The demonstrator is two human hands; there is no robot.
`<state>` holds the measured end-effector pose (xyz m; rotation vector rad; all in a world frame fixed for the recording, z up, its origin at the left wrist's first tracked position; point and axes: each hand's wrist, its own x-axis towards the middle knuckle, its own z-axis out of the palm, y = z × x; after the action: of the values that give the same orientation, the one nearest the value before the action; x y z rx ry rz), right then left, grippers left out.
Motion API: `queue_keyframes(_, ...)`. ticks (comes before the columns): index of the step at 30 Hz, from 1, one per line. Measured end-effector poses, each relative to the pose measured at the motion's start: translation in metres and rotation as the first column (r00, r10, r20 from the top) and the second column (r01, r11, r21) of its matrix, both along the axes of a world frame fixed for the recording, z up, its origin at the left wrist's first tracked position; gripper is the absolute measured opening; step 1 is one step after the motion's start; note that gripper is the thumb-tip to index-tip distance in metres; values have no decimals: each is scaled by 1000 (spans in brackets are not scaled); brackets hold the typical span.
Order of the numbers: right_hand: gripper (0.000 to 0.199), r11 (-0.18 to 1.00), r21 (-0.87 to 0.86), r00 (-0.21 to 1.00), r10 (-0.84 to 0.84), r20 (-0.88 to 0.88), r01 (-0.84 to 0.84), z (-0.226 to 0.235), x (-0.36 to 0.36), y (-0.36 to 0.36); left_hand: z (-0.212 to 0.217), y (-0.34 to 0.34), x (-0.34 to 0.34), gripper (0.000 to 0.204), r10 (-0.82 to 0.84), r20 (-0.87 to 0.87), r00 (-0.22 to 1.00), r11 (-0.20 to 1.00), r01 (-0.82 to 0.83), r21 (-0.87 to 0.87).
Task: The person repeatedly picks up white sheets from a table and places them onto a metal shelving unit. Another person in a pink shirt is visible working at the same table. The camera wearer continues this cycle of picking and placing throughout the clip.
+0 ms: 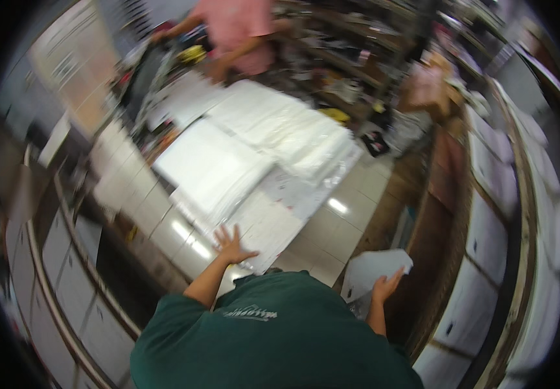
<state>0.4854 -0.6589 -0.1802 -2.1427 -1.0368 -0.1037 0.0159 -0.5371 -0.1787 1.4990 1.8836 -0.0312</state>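
My left hand (231, 247) is spread flat at the near left edge of a white-topped table (272, 223), fingers apart and nothing held. Just beyond it lies a stack of white sheets (212, 162). A second stack, of clear plastic-looking sheets or bags (286, 126), covers the far right part of the tabletop. Off to the right, low beside a wooden bench, my right hand (389, 284) is closed on a whitish translucent plastic sheet (371, 267). The sheet hangs partly behind my arm, and its lower end is hidden.
Another person in a pink shirt (241, 32) stands at the table's far end. White-fronted cabinets (481, 272) run along the right, with more cabinets (66, 285) on the left. A cardboard box (426, 87) and cluttered shelves (338, 39) stand at the back. The tiled floor (332, 227) is shiny.
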Motion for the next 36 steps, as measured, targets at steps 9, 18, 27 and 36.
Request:
queue_keyframes(9, 75, 988, -64, 989, 141, 45, -138, -4, 21, 42, 44, -15, 21, 46, 81, 664, 743, 716, -507, 480)
queue_keyframes(18, 72, 971, -79, 968, 232, 94, -225, 60, -26, 93, 73, 96, -7, 48, 145, 984, -102, 670, -722, -173)
queue_keyframes(27, 71, 962, 0, 934, 267, 237, -275, 139, -39, 98, 36, 268, -94, 129, 167, 750, -640, 433, -636, -639)
queue_keyframes(36, 72, 933, 0, 926, 357, 119, -360, 305, -48, 79, -152, 406, -199, 54, -7, 999, 42, 675, -737, 36)
